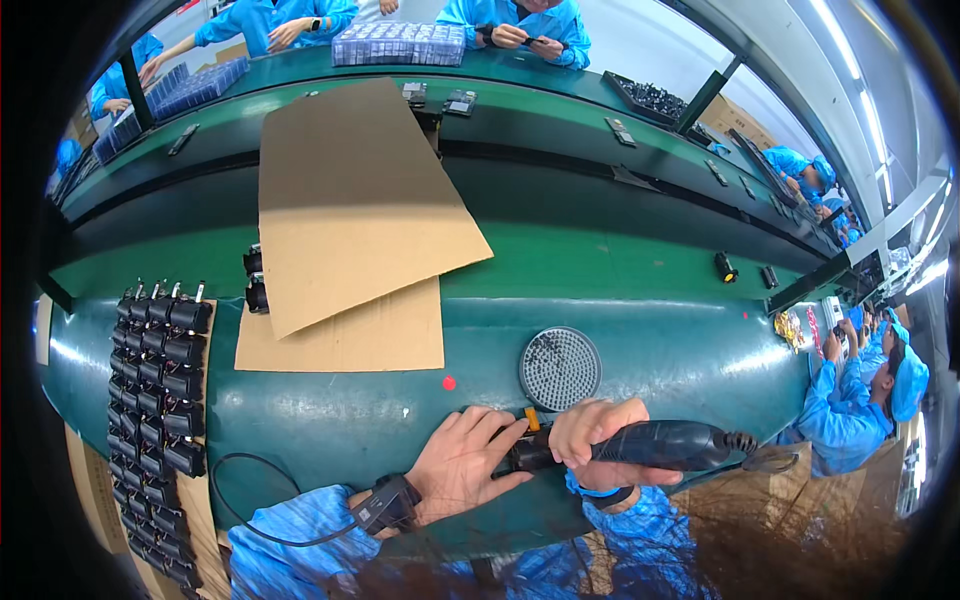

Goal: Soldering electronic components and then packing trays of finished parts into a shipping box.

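Note:
My right hand (595,435) is closed around a black electric screwdriver (670,445), which lies almost level, its cord end to the right. The driver's front end points left toward my left hand. My left hand (462,462) lies low over the bench, fingers and thumb bracketing a small black part with an orange-yellow piece (532,419) at its far end. Most of that part is hidden by my hands and the driver's nose. Just beyond my hands sits a round grey dish (560,368) with a grid of holes and dark bits at its upper left.
Rows of black cylindrical units (155,420) stand on cardboard at the left. Two cardboard sheets (360,220) overlap farther back. A red dot (449,383) marks the green bench (320,420). Loose black pieces (726,267) lie at the right. Blue-clad people work across and to the right.

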Action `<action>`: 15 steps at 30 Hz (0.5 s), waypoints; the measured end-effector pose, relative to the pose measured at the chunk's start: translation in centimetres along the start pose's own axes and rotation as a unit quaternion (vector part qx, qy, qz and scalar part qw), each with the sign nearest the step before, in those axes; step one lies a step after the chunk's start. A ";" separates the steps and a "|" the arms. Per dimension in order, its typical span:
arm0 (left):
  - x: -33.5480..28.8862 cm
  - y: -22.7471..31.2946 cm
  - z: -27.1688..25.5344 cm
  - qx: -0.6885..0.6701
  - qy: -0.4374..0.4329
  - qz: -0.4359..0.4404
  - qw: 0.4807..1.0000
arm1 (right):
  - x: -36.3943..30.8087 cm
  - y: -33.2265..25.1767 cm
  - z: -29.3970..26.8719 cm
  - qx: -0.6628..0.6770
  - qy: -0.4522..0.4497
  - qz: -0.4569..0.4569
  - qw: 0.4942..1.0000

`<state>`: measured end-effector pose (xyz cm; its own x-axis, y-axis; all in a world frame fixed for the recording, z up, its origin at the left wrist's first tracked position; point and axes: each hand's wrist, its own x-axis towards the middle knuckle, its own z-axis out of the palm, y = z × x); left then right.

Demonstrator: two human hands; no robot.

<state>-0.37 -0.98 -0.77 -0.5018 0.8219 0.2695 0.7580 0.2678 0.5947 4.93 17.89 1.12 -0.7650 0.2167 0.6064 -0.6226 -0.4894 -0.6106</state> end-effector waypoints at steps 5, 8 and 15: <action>0.0 0.0 -0.1 0.013 -0.017 0.003 1.000 | 0.0 -0.1 -0.1 0.007 -0.020 0.000 1.000; 0.0 0.0 -0.1 0.010 -0.017 -0.001 1.000 | 0.0 0.0 -0.2 0.007 -0.023 -0.005 1.000; 0.0 0.0 -0.1 0.007 -0.016 -0.002 1.000 | 0.0 0.0 -0.2 -0.007 -0.038 -0.013 0.999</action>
<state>-0.39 -1.07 -0.73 -0.4915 0.8365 0.2424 0.7615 0.2777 0.5856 4.86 18.02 1.05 -0.7347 0.1643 0.6582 -0.6442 -0.4731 -0.6009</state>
